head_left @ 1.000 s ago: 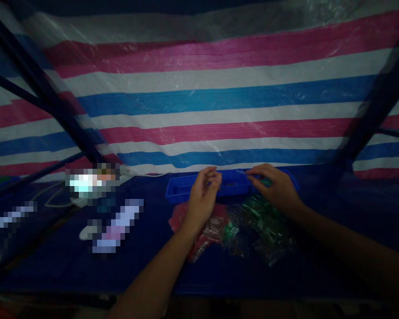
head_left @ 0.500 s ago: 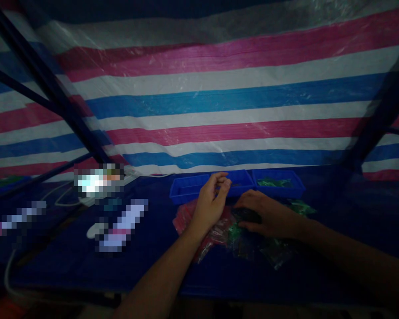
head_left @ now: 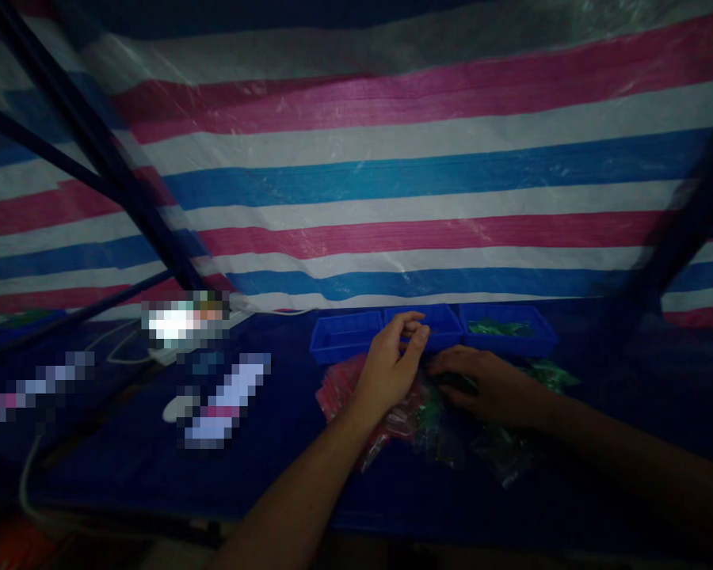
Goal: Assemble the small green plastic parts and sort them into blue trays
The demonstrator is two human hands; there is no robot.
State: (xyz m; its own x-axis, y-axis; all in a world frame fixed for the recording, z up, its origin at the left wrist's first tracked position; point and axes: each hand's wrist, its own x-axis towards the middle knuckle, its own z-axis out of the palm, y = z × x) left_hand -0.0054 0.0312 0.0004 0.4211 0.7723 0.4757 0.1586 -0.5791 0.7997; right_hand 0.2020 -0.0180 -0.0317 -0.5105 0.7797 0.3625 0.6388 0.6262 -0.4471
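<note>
My left hand (head_left: 392,360) is over a heap of red plastic packets (head_left: 336,388), near the middle blue tray (head_left: 448,318). Its fingers curl in and the thumb bends towards them; what they hold, if anything, is too dark to make out. Close by on the right, my right hand (head_left: 484,384) reaches in low over green packets (head_left: 431,412), with its fingers bent and its thumb apart from them. Nothing can be made out in its grasp. Clear packets (head_left: 505,459) lie below the right wrist, and more green packets (head_left: 550,374) lie behind it.
A left blue tray (head_left: 345,336) and a right blue tray (head_left: 538,324) holding green packets (head_left: 499,326) line the back of the blue table (head_left: 261,483). At left are a white oval object (head_left: 180,408), blurred items and a white cable (head_left: 29,467). Striped sheeting (head_left: 392,190) hangs behind.
The whole scene sits slightly further right in the view. My left hand has shifted a little to the right. The gap between my right thumb and fingers looks narrower.
</note>
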